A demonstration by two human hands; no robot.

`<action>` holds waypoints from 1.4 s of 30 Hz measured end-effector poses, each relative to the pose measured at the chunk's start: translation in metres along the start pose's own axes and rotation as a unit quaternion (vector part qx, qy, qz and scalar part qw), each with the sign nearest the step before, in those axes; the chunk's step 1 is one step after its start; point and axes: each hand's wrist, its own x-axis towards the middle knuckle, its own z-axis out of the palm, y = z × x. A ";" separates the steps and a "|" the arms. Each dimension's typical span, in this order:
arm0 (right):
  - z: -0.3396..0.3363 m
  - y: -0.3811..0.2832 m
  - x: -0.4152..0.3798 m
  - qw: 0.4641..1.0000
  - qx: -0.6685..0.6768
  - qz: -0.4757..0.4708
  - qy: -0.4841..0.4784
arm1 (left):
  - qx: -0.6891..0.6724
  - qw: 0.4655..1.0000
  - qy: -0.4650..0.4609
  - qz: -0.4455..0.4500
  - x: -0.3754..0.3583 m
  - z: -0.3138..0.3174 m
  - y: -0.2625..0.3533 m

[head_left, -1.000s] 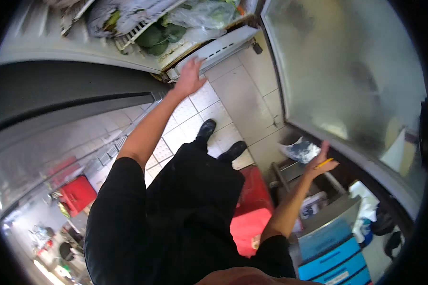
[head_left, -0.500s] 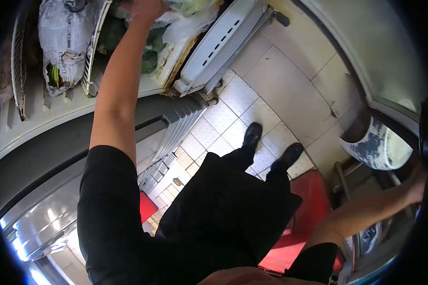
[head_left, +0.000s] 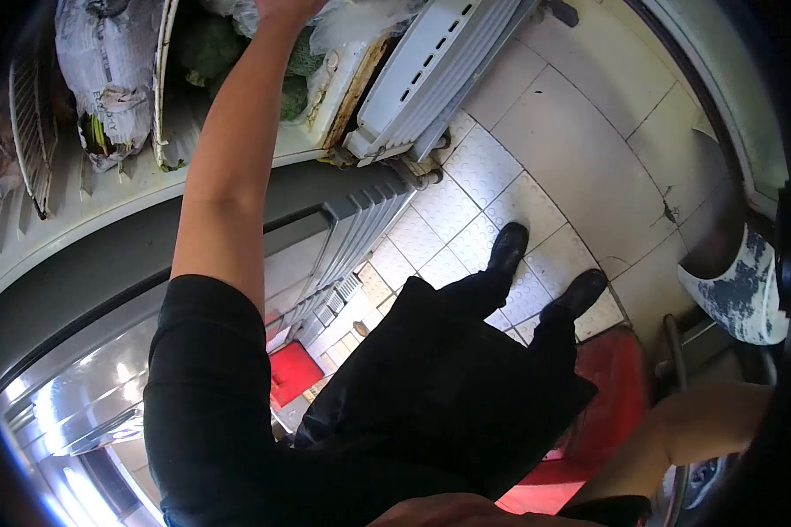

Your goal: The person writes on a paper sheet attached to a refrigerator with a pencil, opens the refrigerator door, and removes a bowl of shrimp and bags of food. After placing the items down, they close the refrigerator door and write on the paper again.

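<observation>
Plastic bag [head_left: 360,26], right of the wire divider [head_left: 161,88] and just beside the left hand [head_left: 288,8], looks light, soft, probably slippery, best gathered by its folds. That hand is partly cut off; I can't tell its grip. The right hand is out of sight. Green vegetables [head_left: 206,44] sit just right of the divider, a wrapped bundle [head_left: 105,66] left.

The vegetables [head_left: 209,46] are dark green, the clothing [head_left: 431,369] black, the container [head_left: 736,294] white with grey blotches.

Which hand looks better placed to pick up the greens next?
Probably the left hand: it is by the greens, though partly cut off by the view's top edge. The right arm stretches away from them, its hand out of view.
</observation>
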 end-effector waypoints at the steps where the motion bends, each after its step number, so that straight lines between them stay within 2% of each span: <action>1: 0.009 -0.009 0.000 0.999 0.009 0.037 0.032 | -0.012 1.000 0.003 0.003 -0.005 -0.005 0.000; 2: 0.028 -0.021 -0.009 0.995 0.018 0.073 0.063 | -0.025 1.000 0.007 0.004 -0.012 -0.013 0.001; 4: 0.023 -0.027 -0.012 0.998 -0.012 0.068 -0.005 | -0.077 0.996 0.040 0.000 -0.018 -0.013 -0.003; 5: 0.008 -0.023 -0.009 0.993 -0.052 0.025 -0.103 | -0.115 0.991 0.070 -0.005 -0.018 0.003 -0.003; 9: 0.007 -0.022 -0.031 0.992 -0.117 0.051 0.013 | -0.190 0.961 0.197 -0.035 -0.049 0.016 0.001; 11: 0.005 -0.024 -0.040 0.988 -0.127 0.065 0.055 | -0.214 0.970 0.117 0.015 -0.084 0.010 0.008; 13: 0.005 -0.033 -0.042 0.986 -0.126 0.070 0.088 | -0.227 0.967 0.043 0.104 -0.143 -0.002 0.015; 15: 0.007 -0.044 -0.046 0.984 -0.118 0.088 0.100 | -0.346 0.909 -0.050 0.229 -0.228 0.004 0.016; 16: 0.009 -0.056 -0.050 0.979 -0.128 0.132 0.086 | -0.385 0.867 -0.131 0.288 -0.276 0.026 0.022; 17: -0.006 -0.042 -0.054 0.979 -0.099 0.163 0.066 | -0.383 0.810 -0.293 0.334 -0.322 0.028 0.016; 18: 0.011 -0.069 -0.051 0.981 -0.126 0.138 0.050 | -0.468 0.710 -0.431 0.302 -0.383 0.049 0.014; 19: 0.010 -0.073 -0.053 0.978 -0.124 0.158 0.049 | -0.488 0.624 -0.534 0.295 -0.419 0.025 -0.018; 20: 0.005 -0.084 -0.055 0.962 -0.193 0.194 0.002 | -0.523 0.634 -0.520 0.234 -0.498 0.057 -0.021; 21: -0.010 -0.073 -0.058 0.960 -0.170 0.220 -0.039 | -0.537 0.636 -0.528 0.172 -0.569 0.071 -0.040; 23: 0.009 -0.117 -0.055 0.966 -0.132 0.214 -0.061 | -0.525 0.649 -0.550 0.018 -0.672 0.039 -0.106; 24: 0.017 -0.145 -0.056 0.961 -0.155 0.213 -0.086 | -0.493 0.639 -0.591 0.017 -0.714 0.027 -0.135; 25: 0.014 -0.141 -0.064 0.961 -0.115 0.229 -0.100 | -0.503 0.642 -0.577 -0.041 -0.770 0.026 -0.152; 27: 0.012 -0.137 -0.086 0.967 -0.082 0.221 -0.092 | -0.438 0.596 -0.673 0.007 -0.851 0.029 -0.172; 28: 0.021 -0.165 -0.091 0.964 -0.058 0.231 -0.119 | -0.446 0.594 -0.669 -0.041 -0.874 0.015 -0.181; 29: 0.016 -0.153 -0.103 0.962 -0.089 0.215 -0.144 | -0.453 0.588 -0.664 -0.090 -0.896 0.006 -0.194; 30: 0.028 -0.187 -0.112 0.958 -0.107 0.225 -0.144 | -0.494 0.535 -0.667 -0.158 -0.906 -0.001 -0.204; 31: 0.024 -0.176 -0.124 0.950 -0.125 0.219 -0.185 | -0.502 0.544 -0.644 -0.191 -0.902 -0.018 -0.219; 32: 0.033 -0.194 -0.136 0.951 -0.033 0.235 -0.197 | -0.509 0.583 -0.598 -0.208 -0.914 -0.009 -0.211; 33: 0.044 -0.215 -0.150 0.967 0.050 0.178 -0.175 | -0.566 0.570 -0.547 -0.234 -0.914 -0.012 -0.219; 34: 0.038 -0.238 -0.159 0.950 -0.170 0.141 -0.222 | -0.590 0.564 -0.504 -0.282 -0.906 -0.030 -0.234; 36: 0.034 -0.248 -0.182 0.923 -0.248 0.075 -0.284 | -0.666 0.551 -0.348 -0.363 -0.916 -0.029 -0.228; 37: 0.034 -0.251 -0.202 0.911 -0.270 0.127 -0.286 | -0.669 0.514 -0.381 -0.378 -0.917 -0.028 -0.231; 38: 0.034 -0.260 -0.225 0.895 -0.290 0.181 -0.288 | -0.673 0.524 -0.387 -0.350 -0.927 -0.021 -0.233; 39: 0.031 -0.276 -0.246 0.866 -0.199 0.342 -0.307 | -0.674 0.535 -0.396 -0.321 -0.941 -0.014 -0.231; 40: 0.039 -0.297 -0.270 0.803 -0.099 0.492 -0.321 | -0.679 0.529 -0.381 -0.337 -0.962 -0.011 -0.230; 41: 0.047 -0.311 -0.295 0.744 -0.031 0.587 -0.318 | -0.684 0.522 -0.370 -0.350 -0.987 -0.009 -0.231; 42: 0.053 -0.307 -0.324 0.674 0.038 0.669 -0.311 | -0.692 0.484 -0.386 -0.370 -1.008 -0.017 -0.246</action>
